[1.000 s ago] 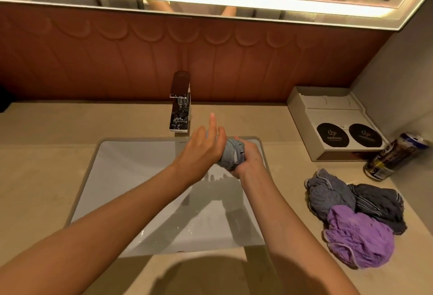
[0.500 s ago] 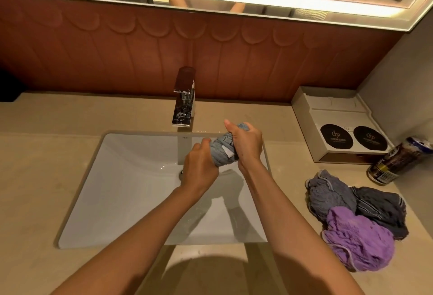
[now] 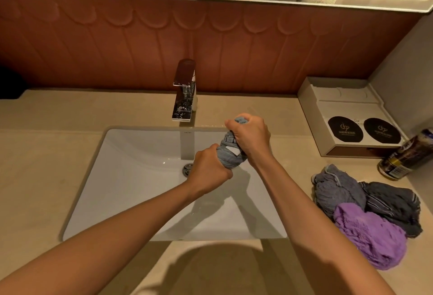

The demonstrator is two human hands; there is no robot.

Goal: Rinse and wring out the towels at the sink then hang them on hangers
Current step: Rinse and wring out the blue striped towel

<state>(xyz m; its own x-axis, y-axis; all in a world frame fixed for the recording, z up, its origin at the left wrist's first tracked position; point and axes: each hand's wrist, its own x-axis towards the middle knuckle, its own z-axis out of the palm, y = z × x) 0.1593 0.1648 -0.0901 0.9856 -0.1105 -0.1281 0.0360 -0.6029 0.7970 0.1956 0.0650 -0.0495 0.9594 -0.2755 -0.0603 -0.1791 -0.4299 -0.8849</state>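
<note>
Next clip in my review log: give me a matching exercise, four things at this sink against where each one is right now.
Things:
1. blue-grey towel
2. purple towel
3. can
4. faucet

Places:
a. standing on the counter behind the sink
b. gripped by the left hand and right hand over the sink
c. lying in front of the grey towels, right of the sink
d. beside the white box, at the far right

Pairs: 1-b, 2-c, 3-d, 4-a.

can (image 3: pixel 405 156) near white box (image 3: pixel 339 97) | two black discs (image 3: pixel 345 128) on box | brown scalloped wall panel (image 3: pixel 140 48) behind
</note>
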